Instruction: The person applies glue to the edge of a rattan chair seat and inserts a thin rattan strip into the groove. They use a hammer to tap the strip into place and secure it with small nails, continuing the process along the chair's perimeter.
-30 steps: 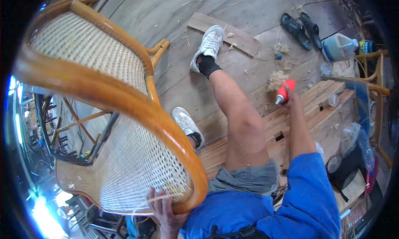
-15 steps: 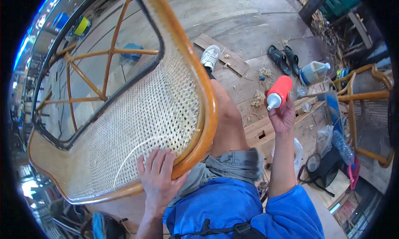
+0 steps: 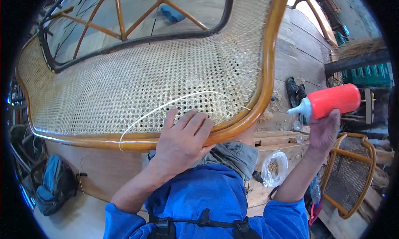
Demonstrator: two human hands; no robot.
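A wooden chair frame with woven cane webbing stretches across the left and middle, its near edge by my lap. My left hand lies over its near rail, fingers spread on the webbing and thumb along the rail. A loose pale cane strand arcs over the webbing, from the rail past my fingertips toward the right corner. To the right, my right hand is closed around a red squeeze bottle with a white nozzle. The bottle lies nearly level in the air, its nozzle pointing left toward the frame, not touching it.
At right stands another cane-panelled chair piece. A clear plastic bag lies near wooden beams. Black sandals sit on the board floor beyond. A dark blue backpack rests at lower left.
My view has turned, so the chair frame sits further right. My right hand has tipped the red bottle nearly level, nozzle now to the left. My left hand stays on the rail.
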